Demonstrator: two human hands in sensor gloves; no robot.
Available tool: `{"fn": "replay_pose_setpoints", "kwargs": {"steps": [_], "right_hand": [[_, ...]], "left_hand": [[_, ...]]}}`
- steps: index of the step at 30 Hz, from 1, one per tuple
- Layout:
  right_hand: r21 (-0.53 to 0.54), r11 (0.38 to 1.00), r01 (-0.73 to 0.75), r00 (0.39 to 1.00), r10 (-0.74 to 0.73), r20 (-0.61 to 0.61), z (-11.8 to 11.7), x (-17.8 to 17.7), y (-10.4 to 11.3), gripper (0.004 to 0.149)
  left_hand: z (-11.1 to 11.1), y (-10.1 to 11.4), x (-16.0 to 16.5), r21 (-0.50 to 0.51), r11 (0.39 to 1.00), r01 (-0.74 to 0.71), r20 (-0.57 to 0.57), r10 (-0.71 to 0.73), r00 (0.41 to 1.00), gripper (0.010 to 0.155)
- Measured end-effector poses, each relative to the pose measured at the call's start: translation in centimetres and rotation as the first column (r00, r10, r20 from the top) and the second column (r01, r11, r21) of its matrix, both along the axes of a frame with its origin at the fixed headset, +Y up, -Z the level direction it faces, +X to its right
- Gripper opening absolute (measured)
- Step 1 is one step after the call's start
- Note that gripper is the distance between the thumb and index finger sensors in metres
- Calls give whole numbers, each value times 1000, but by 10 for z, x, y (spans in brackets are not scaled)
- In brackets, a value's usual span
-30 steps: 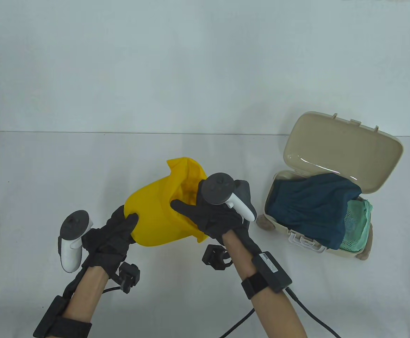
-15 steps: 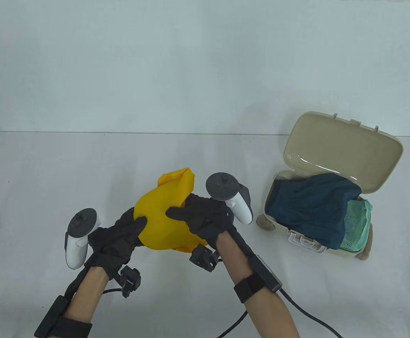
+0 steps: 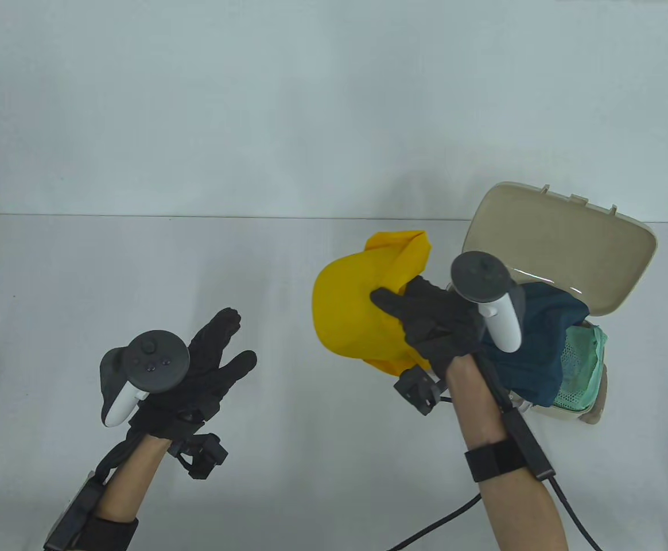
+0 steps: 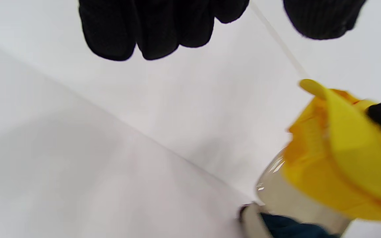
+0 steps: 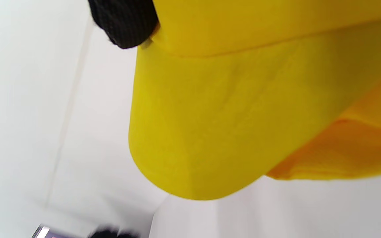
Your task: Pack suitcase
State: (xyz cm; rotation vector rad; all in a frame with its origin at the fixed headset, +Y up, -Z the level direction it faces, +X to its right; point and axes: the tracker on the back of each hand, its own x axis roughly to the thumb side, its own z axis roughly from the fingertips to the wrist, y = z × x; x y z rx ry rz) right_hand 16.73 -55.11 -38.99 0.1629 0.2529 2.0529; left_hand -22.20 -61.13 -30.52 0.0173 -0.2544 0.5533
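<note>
A pale blue-grey wall stands behind a white bench (image 3: 139, 275) that fills the lower part of the table view. Near the bench's right edge sits a small beige suitcase (image 3: 563, 410), its lid (image 3: 563, 229) tilted up and back toward the wall. Inside lies a dark teal garment (image 3: 546, 321), bunched and spilling over the front rim, with a mint-green mesh item (image 3: 583, 367) beside it on the side toward the right edge.

The right hand (image 3: 434, 330) holds a yellow cap (image 3: 348, 304) above the bench, just to the left of the suitcase and overlapping its near-left corner in the table view. The thumb lies on top of the cap's yellow fabric and the fingers (image 3: 426, 293) curl around its folded part, pinching it; the right wrist view shows one black fingertip against the cap (image 5: 230, 109), whose brim fills most of that frame. A grey-and-white tracker (image 3: 486, 293) sits on the back of this hand.

The left hand (image 3: 202, 373) hovers over the bench's front-left area, well apart from the cap. Its fingers (image 3: 219, 330) are straight and spread, holding nothing; the left wrist view shows the fingers (image 4: 150, 26) hanging over bare bench, with the cap (image 4: 342, 158) and suitcase blurred at the right. A tracker (image 3: 144, 373) is strapped to its back.
</note>
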Motion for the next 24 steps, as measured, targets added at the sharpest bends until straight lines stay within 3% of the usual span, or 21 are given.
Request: {"fn": "replay_pose_setpoints", "kwargs": {"steps": [2, 7, 14, 24], "right_hand": [[-7, 1000, 9, 996, -8, 88, -2, 33, 1, 60], [-33, 999, 22, 969, -13, 246, -2, 96, -10, 61], [-104, 990, 93, 916, -44, 398, 1, 152, -52, 61], [-192, 970, 152, 853, -31, 521, -6, 185, -108, 61]], "left_hand": [[2, -5, -1, 41, 983, 181, -24, -180, 983, 82], [6, -26, -6, 49, 943, 329, -34, -327, 944, 84], [6, -56, -15, -26, 944, 328, -22, -329, 944, 85], [3, -58, -21, -41, 948, 316, -33, -317, 948, 84]]}}
